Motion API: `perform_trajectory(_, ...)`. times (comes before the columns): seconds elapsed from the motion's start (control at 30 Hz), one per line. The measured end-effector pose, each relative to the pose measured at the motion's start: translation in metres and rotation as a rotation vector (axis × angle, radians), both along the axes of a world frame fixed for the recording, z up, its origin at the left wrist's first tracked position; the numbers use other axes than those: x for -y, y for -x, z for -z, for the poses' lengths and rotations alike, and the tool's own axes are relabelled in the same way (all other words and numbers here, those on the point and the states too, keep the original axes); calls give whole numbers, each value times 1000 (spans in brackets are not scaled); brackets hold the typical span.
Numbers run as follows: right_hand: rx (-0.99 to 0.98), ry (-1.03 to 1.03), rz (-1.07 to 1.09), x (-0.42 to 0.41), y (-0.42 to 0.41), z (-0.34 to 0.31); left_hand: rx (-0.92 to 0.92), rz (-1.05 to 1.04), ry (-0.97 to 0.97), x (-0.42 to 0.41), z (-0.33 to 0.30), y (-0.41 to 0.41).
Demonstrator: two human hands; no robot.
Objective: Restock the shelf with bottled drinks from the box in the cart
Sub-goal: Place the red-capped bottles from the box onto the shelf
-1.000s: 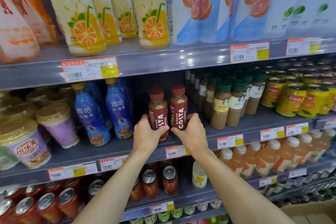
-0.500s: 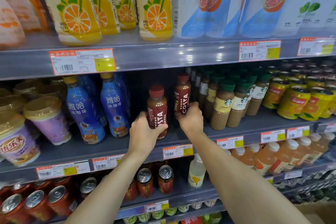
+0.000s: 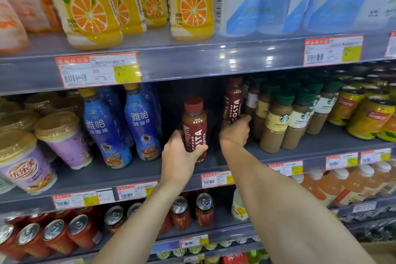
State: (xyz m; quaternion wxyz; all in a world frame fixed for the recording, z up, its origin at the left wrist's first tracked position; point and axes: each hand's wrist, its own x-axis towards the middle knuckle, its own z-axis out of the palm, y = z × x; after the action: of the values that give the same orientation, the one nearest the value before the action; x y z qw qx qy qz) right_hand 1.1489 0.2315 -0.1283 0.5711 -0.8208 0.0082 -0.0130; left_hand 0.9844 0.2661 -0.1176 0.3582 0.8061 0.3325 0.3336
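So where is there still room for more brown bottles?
Bare shelf shows between the blue bottles and the Starbucks bottles, around the two Costa bottles the hands hold, and behind the front one. Left and right of that gap it is packed.

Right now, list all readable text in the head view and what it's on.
"COSTA COFFEE": brown bottle gripped by the left hand.
"COSTA": rear brown bottle held by the right hand.
"雅哈 冰咖啡": blue bottles.
"CHEESE LA…": Starbucks bottle.
"CAFFE LA…": neighbouring Starbucks bottle.
"优乐美": purple cup.
"VE": blue carton.
Price tags: mostly too small to read.
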Motion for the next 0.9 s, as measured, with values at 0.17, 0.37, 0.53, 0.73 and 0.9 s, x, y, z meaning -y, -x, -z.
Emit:
perform_trajectory(0.17,7,-38,39,-1,-3,4,-10,20,1,-1,-1,-2)
perform_trajectory(0.37,37,-56,62,-3,-4,5,-10,31,2,-2,-1,-2)
perform_trajectory(0.53,-38,-101,17,2,-1,0,-10,34,-3,-3,-1,-4)
perform_trajectory(0.73,45,144,-290,34,17,-1,-21,20,-25,-7,0,-15)
perform_trajectory(0.9,230,681,-654,67,33,-1,-44,13,-36,-11,-1,-30)
